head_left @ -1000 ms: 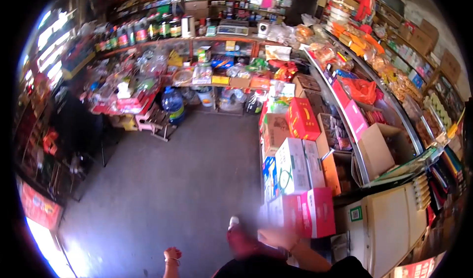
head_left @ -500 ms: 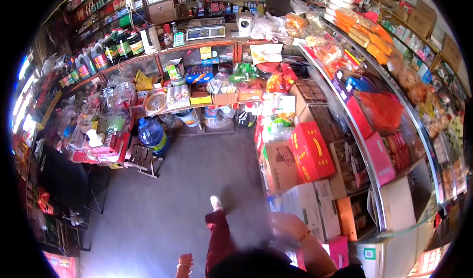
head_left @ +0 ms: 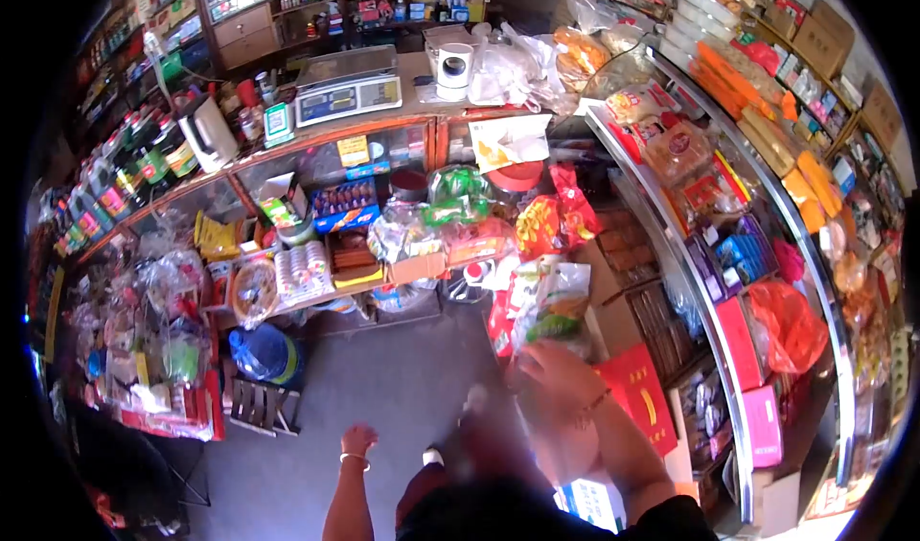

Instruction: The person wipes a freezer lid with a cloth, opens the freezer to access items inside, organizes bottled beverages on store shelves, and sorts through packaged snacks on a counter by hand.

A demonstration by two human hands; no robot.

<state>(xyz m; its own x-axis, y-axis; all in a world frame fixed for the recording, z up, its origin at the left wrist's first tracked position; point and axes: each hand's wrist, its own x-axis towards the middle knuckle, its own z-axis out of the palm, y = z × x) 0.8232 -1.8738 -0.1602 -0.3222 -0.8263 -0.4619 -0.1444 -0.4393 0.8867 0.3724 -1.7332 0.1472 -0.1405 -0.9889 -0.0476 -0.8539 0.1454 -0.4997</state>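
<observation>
The room is fitted as a shop, with shelving along the upper edge of the frame. A wooden counter (head_left: 418, 69) is run across the upper part, and a weighing scale (head_left: 348, 96) is set on its top. A glass-and-metal display case (head_left: 845, 426) is curved down the right side. The grey floor (head_left: 383, 368) is seen in the lower centre; a blue bottle (head_left: 261, 354) and a slatted stool (head_left: 261, 407) are placed at its left edge.

Packed goods and boxes are stacked beside the display case, right of centre. In this stack a red box (head_left: 644, 392) is located, partly covered by the right forearm. The long axis of its visible part is directed from upper left to lower right. Bagged goods with green contents (head_left: 553, 328) are located above it and to its left.

The right hand (head_left: 561, 373) is positioned at the left of the red box and just below the bagged goods in the frame. It is the nearer hand to both. It is blurred; whether its fingers are apart or together, and whether contact is made, cannot be told. No held item is seen in it.

The left hand (head_left: 357, 438) is positioned over the floor, lower centre, well apart from the stack. Its fingers are loosely bent and parted, with nothing seen between them. A pale bracelet (head_left: 355, 460) is worn at its wrist.
</observation>
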